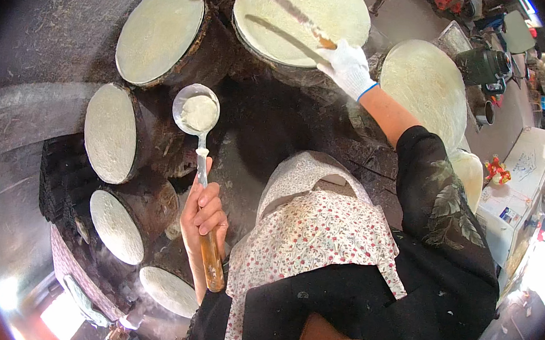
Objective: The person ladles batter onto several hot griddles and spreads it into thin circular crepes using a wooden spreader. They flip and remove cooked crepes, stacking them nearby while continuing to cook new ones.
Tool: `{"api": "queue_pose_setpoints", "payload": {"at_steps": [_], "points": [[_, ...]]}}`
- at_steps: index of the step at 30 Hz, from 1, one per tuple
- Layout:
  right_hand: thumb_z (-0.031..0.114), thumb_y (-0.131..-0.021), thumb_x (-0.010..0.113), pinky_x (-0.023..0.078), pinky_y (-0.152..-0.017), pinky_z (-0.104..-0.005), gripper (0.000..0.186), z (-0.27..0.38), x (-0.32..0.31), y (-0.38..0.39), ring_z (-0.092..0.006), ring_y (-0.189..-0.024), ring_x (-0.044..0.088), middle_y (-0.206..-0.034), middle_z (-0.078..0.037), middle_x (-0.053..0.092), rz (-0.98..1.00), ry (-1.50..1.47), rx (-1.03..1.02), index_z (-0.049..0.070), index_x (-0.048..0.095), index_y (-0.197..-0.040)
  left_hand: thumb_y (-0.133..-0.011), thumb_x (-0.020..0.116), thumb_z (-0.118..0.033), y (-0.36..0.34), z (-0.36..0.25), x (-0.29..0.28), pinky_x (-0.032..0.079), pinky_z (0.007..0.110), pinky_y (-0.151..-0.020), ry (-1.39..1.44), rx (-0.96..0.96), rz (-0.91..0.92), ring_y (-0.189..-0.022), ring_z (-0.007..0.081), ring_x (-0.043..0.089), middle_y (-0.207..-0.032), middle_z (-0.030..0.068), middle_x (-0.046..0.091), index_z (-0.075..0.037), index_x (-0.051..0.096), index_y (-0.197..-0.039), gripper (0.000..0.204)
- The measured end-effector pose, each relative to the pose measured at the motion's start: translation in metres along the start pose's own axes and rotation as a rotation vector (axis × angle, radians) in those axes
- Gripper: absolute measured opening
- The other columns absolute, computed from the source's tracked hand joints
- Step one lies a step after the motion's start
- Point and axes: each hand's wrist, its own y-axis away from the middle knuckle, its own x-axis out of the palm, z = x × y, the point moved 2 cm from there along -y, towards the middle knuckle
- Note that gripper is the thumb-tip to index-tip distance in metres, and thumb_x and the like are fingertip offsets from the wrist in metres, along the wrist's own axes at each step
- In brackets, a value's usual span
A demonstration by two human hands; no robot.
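Here, left fingers [208, 208] grip a ladle [202, 168], right fingers [339, 58] a stick [293, 11].

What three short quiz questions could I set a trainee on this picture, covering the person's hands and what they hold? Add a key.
1. True or false: the left hand is bare.
2. What colour edges the cuff of the white glove on the right hand? A) red B) blue C) green
3. What does each hand hold?

Key:
1. True.
2. B.
3. Left: a ladle with pale mixture in its bowl. Right: a thin stick, reaching over a round pale sheet.
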Motion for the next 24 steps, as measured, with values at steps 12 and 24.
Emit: {"api": "queue_pose_setpoints", "payload": {"at_steps": [12, 24], "points": [[0.033, -0.091, 0.078, 0.053, -0.074, -0.0447, 0.014, -0.031, -0.033, -0.012, -0.0313, -0.082, 0.067, -0.087, -0.013, 0.064, -0.374, 0.101, -0.232, 0.020, 0.079, -0.094, -0.115, 0.036, -0.008, -0.012, -0.008, 0.018, 0.040, 0.014, -0.037, -0.142, -0.040, -0.048, -0.048, -0.0019, 0.039, -0.081, 0.0012, 0.042, 0.003, 0.028, -0.162, 0.049], [0.038, -0.093, 0.075, 0.057, -0.082, -0.0487, 0.026, -0.032, -0.011, -0.013, -0.0348, -0.087, 0.071, -0.092, -0.013, 0.071, -0.330, 0.044, 0.147, 0.013, 0.076, -0.099, -0.115, 0.037, -0.007, -0.002, -0.005, 0.013, 0.039, 0.013, -0.037, -0.159, -0.063, -0.122, -0.048, -0.0020, 0.038, -0.081, 0.0013, 0.043, 0.004, 0.029, -0.161, 0.048]]}}
